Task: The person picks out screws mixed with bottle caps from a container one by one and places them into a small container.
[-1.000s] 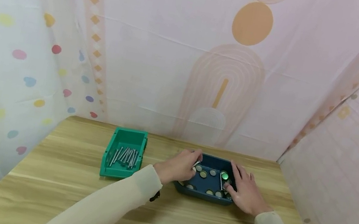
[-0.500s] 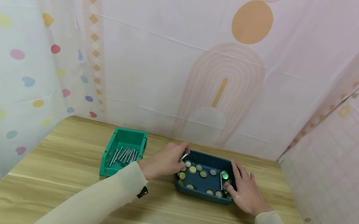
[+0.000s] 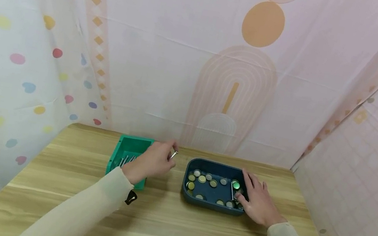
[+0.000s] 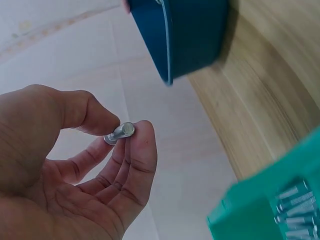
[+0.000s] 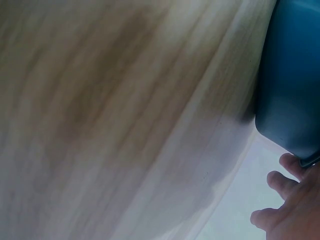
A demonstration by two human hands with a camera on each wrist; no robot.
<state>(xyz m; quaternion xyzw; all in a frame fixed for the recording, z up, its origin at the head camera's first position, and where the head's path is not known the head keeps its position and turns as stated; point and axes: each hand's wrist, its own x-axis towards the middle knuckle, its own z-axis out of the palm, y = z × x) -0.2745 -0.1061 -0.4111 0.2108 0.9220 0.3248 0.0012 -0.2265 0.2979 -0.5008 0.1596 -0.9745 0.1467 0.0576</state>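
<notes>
My left hand [image 3: 155, 160] pinches a silver metal bolt [image 3: 173, 155] between thumb and fingertips, raised above the table between two containers. The bolt [image 4: 122, 132] shows end-on in the left wrist view. Below and left of that hand stands a green bin [image 3: 114, 159] with several similar bolts [image 4: 298, 207], partly hidden by the forearm. To the right sits a dark blue tray [image 3: 209, 204] holding several small round discs [image 3: 202, 178], gold and silver, one green [image 3: 236, 185]. Another bolt [image 3: 231, 191] lies inside it. My right hand [image 3: 259, 200] grips the tray's right wall, thumb inside.
Both containers stand on a wood-grain table [image 3: 169, 228]. A patterned cloth [image 3: 167, 68] hangs behind the table, with more cloth at the left and right sides.
My left hand has lifted the bolt out of the blue tray and carried it left toward the green bin. The right hand has stayed at the tray's right wall.
</notes>
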